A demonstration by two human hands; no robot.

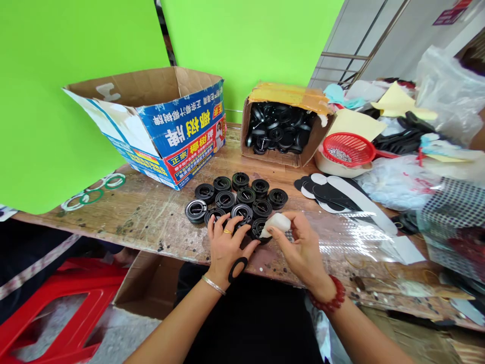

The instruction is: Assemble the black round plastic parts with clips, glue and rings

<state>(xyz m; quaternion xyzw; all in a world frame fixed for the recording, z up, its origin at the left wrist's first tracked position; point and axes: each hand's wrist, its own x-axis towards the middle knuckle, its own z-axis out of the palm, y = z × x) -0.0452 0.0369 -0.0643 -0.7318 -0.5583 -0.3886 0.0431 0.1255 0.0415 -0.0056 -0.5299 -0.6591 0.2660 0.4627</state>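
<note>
Several round black plastic discs (235,199) lie in a cluster on the worn wooden table (151,217), just beyond my hands. My left hand (226,246) rests on the nearest discs with fingers spread, a black ring (238,269) looped over its thumb side. My right hand (299,247) grips a small white squeeze bottle (276,223), its tip pointing at the black disc (259,228) between my hands. I wear a gold ring and thin bracelet on the left, red beads on the right wrist.
An open blue-and-red printed carton (166,126) lies tipped at the back left. A brown box (282,124) full of black discs stands behind the cluster. Black and white oval pads (337,194), a red basket (348,148) and plastic bags crowd the right. A red stool (64,308) stands lower left.
</note>
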